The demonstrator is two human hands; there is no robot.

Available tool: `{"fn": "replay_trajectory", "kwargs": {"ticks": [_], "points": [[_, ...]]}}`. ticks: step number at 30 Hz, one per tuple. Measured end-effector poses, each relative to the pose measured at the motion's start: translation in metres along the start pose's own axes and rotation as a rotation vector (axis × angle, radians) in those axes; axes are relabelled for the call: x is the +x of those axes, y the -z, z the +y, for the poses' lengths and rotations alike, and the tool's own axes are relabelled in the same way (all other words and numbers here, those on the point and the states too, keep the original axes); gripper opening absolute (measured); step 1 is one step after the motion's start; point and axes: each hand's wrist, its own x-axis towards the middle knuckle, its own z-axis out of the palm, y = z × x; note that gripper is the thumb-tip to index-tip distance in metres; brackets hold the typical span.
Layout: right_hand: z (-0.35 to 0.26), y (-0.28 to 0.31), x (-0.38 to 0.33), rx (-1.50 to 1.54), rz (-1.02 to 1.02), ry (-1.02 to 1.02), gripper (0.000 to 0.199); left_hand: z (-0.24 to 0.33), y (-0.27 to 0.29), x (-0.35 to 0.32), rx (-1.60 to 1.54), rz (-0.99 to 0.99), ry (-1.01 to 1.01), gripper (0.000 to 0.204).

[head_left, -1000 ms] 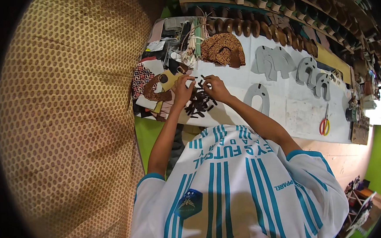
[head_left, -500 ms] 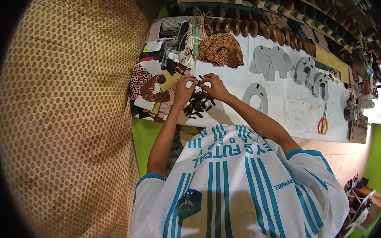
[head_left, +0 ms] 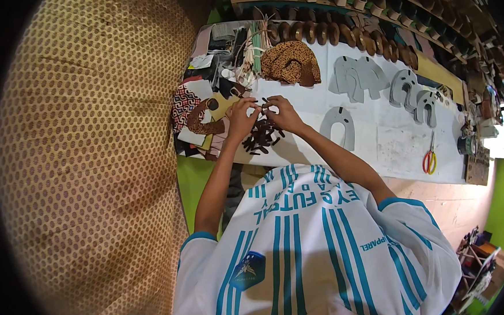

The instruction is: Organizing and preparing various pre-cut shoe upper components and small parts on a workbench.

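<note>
My left hand (head_left: 242, 117) and my right hand (head_left: 284, 113) meet over the white worktable (head_left: 378, 144), fingers pinched together on a small dark strap piece (head_left: 262, 105) held between them. Just below the hands lies a heap of several dark brown strap pieces (head_left: 260, 139). A grey horseshoe-shaped cutout (head_left: 339, 127) lies to the right of my right wrist. Whether each hand grips the same piece is hard to tell at this size.
Patterned fabric scraps (head_left: 194, 112) lie left of the hands, a brown batik bundle (head_left: 290, 63) behind them. More grey cutouts (head_left: 358, 77) and orange-handled scissors (head_left: 429, 159) lie to the right. Shoe lasts (head_left: 336, 32) line the back shelf. A woven wall (head_left: 91, 167) stands at left.
Both hands have stayed over the strap heap, with the fingers drawing slightly closer together. Nothing else on the table has moved.
</note>
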Motion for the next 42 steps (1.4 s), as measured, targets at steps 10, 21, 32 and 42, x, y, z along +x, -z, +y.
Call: {"fn": "replay_trajectory", "kwargs": {"ticks": [10,21,32,42], "points": [[0.013,0.067,-0.051,0.139,-0.047,-0.040,0.019,0.052,-0.033,0.001,0.133,-0.321,-0.245,0.018],[0.048,0.118,-0.120,0.228,0.156,-0.271,0.014,0.106,-0.129,-0.013,-0.324,-0.295,-0.057,0.013],[0.092,0.173,-0.165,0.140,0.115,-0.256,0.010,0.146,-0.201,-0.028,-0.307,-0.410,0.071,0.016],[0.132,0.197,-0.186,0.192,-0.060,-0.366,0.013,0.164,-0.238,-0.048,-0.313,-0.386,0.128,0.015]]}}
